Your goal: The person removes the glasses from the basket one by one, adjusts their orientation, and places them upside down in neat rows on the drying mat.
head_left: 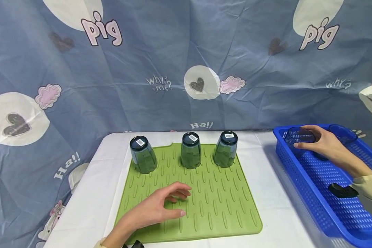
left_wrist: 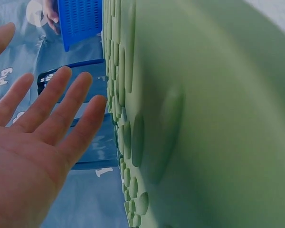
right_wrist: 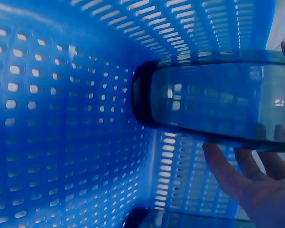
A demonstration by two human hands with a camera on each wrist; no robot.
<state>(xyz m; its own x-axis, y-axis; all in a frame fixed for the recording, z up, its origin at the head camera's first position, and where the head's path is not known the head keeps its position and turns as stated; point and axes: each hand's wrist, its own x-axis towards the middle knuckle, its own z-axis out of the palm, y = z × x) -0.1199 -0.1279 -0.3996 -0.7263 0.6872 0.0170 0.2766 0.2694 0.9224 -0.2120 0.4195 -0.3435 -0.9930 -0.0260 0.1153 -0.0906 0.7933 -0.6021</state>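
My right hand (head_left: 328, 144) reaches into the blue basket (head_left: 313, 203) and grips a clear bluish drinking glass (head_left: 300, 138) near its rim, thumb on one side and fingers on the other. In the right wrist view this glass (right_wrist: 209, 102) stands mouth up, its thick dark base down by the basket's corner. A second glass (head_left: 343, 135) is in the basket beyond that hand. Over the green mat (head_left: 217, 213) hovers my left hand (head_left: 153, 210), fingers loosely bent and holding nothing; its palm (left_wrist: 23, 166) shows bare in the left wrist view.
Three upside-down glasses line the mat's far edge: one at left (head_left: 143, 156), one in the middle (head_left: 190, 151), one at right (head_left: 225, 150), each with a label on its base. A white cloth (head_left: 272, 206) covers the table, and a printed blue curtain (head_left: 161, 48) hangs behind.
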